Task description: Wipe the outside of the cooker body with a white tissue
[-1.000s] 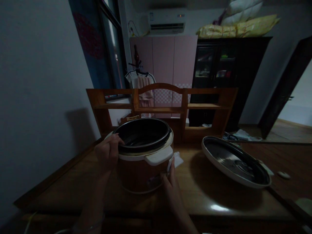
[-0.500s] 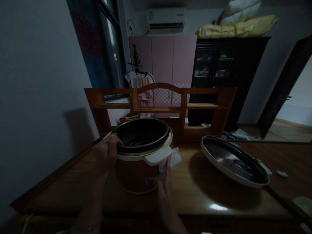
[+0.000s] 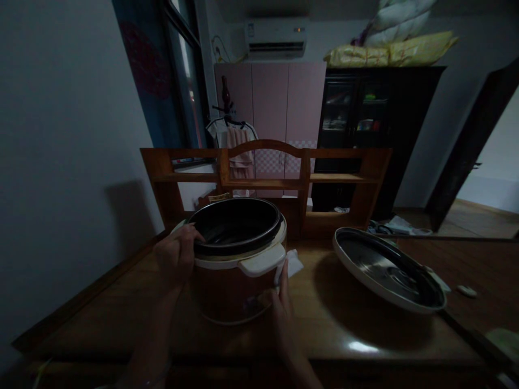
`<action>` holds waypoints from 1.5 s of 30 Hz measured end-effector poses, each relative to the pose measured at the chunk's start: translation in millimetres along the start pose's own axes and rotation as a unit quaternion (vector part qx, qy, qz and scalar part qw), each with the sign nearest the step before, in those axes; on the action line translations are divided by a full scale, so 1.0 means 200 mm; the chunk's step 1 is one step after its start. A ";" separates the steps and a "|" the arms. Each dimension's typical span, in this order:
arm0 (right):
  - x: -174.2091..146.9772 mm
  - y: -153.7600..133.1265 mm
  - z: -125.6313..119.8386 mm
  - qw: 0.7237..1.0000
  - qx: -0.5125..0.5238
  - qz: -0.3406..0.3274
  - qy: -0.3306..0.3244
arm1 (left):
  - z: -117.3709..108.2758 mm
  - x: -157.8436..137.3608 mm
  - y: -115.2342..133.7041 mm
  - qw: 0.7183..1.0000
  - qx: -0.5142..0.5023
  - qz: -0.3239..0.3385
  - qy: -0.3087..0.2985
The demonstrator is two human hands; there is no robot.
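Note:
A rice cooker (image 3: pixel 227 292) with a brown body and white top edge stands on the wooden desk. Its black inner pot (image 3: pixel 239 219) sits in it, the rim showing above the edge. My left hand (image 3: pixel 178 251) is closed on the near left of that rim. Below the cooker's white handle (image 3: pixel 263 260), my right hand (image 3: pixel 281 308) presses a white tissue (image 3: pixel 292 263) to the body; part of the tissue sticks out behind the fingers. To the right, the cooker's lid (image 3: pixel 389 270) lies tilted, its metal inner side facing up.
Behind the cooker runs a wooden shelf rack (image 3: pixel 265 183) along the desk's far side. A wall (image 3: pixel 73 205) closes off the left. The desk's bare top (image 3: pixel 320 329) shows between cooker and lid. Past the right edge, a small pale object (image 3: pixel 467 292) lies lower down.
My right hand has slid a little to the right along the cooker's side with the tissue. My left hand keeps its place on the pot rim.

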State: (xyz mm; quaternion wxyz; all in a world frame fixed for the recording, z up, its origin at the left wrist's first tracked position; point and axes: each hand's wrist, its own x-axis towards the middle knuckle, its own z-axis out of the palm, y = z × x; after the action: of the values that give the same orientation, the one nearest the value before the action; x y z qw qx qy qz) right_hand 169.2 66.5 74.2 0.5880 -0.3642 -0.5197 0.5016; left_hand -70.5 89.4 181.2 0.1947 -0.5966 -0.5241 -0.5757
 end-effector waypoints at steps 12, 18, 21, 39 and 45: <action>-0.06 -0.05 0.03 0.997 -0.017 -0.070 -0.040 | 0.01 0.00 0.01 1.000 -0.009 -0.005 0.014; 0.04 -0.12 -0.03 0.996 0.031 -0.066 -0.051 | 0.00 0.00 0.01 1.000 -0.011 0.000 0.005; 0.07 -0.13 -0.04 0.995 0.068 -0.057 -0.042 | 0.00 0.00 0.01 1.000 -0.012 0.003 0.009; 0.07 -0.21 0.00 0.986 0.163 -0.011 -0.033 | 0.01 0.00 0.00 1.000 -0.011 0.003 0.013; 0.33 -0.22 -0.06 0.990 0.123 -0.057 -0.028 | 0.01 0.00 0.01 1.000 0.000 0.003 0.014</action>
State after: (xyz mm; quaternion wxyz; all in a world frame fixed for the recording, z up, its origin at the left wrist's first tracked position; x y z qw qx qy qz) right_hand 186.4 120.6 129.3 0.6413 -0.2451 -0.4899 0.5372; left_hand -67.7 89.5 181.6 0.2041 -0.5901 -0.5193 -0.5835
